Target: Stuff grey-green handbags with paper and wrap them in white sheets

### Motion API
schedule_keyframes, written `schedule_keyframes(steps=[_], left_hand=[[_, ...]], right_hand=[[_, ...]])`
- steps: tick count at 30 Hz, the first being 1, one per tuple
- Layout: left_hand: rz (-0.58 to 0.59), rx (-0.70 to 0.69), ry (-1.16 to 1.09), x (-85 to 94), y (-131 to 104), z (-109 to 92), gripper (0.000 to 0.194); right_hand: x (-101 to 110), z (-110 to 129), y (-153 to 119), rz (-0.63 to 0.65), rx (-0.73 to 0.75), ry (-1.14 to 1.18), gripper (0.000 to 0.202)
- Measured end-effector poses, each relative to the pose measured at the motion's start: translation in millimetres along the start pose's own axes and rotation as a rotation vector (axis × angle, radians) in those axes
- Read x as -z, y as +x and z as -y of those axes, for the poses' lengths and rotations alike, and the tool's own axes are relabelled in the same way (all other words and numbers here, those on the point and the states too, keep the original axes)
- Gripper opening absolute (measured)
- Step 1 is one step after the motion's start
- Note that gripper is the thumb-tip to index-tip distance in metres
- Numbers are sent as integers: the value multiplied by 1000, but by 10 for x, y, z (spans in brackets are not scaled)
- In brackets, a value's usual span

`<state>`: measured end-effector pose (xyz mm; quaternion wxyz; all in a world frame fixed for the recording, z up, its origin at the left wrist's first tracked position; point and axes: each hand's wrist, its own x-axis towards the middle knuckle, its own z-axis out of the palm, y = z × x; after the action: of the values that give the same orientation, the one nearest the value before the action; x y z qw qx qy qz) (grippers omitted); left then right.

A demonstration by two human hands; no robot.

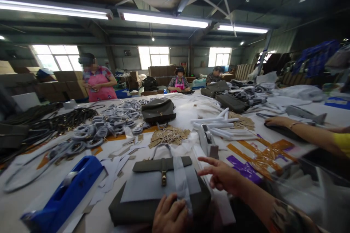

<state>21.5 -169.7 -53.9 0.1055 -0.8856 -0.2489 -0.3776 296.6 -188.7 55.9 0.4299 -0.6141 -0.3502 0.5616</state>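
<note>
In front of me lies a dark olive handbag point(120, 207) with a gold clasp point(163, 178) and a grey-white sheet point(139, 187) tucked under its flap. A translucent white strip point(181, 174) runs down over the flap and front. My left hand point(170, 214) is at the lower front of the bag, its bent fingers close together against the strip; the thumb is hidden. Just off the bag's right side, my right hand point(222, 175) has its index and middle fingers stretched out and apart, holding nothing visible.
At left stands a blue tape dispenser point(68, 189), and a grey dispenser point(207, 142) sits behind the bag. Beyond are tagged cords point(169, 136), wrapped straps point(112, 116) and another handbag point(158, 110). A co-worker's arm point(306, 131) reaches in from the right; several people are at the table.
</note>
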Motion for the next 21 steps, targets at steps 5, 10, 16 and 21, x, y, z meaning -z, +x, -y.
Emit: schedule_keyframes(steps=[5,10,16,21], left_hand=[[61,52,-76,101,18,-50,19],[6,104,-85,91,24,-101,16],[-37,45,-11,103,39,-93,22],[-31,24,-34,110,40,-70,25]], right_hand=[[-576,-147,-427,412,-204,109,100],[-778,-356,-378,329,-226,26,105],[-793,-391,-267,280,-224,-88,104],[-872,-315,-289,231,-273,-301,96]])
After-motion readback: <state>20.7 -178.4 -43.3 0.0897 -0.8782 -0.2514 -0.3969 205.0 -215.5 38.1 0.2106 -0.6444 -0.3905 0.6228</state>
